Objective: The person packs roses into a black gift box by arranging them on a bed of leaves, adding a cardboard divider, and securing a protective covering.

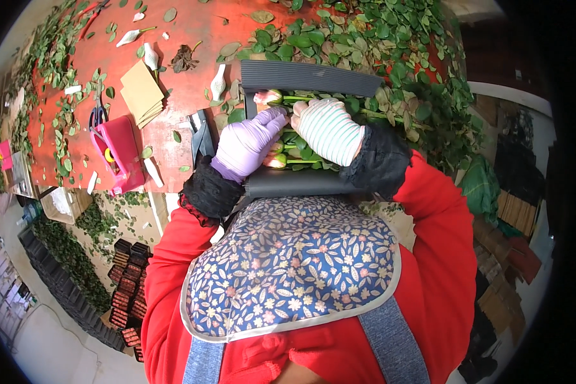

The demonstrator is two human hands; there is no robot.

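Observation:
My left hand [249,139], in a purple glove, has its fingers bent over a row of pink rosebuds. Close beside it, almost touching, is my right hand [329,127] in a white and green striped glove with fingertips bare. Both sets of fingertips meet among the stems; what they pinch is hidden. One pink rosebud [268,98] lies above the hands, and another rosebud [275,161] below them, green stems pointing right. The roses rest between a ribbed black flap [312,78] at the far side and a smooth black edge [300,183] nearest me.
On the red table [173,81] lie brown paper pieces [141,93], a pink tape dispenser [120,153], scissors [98,113], a dark stapler-like tool [200,134] and white net-covered buds [218,82]. Loose leaves [365,41] heap at the right. Black trays [129,288] stand lower left.

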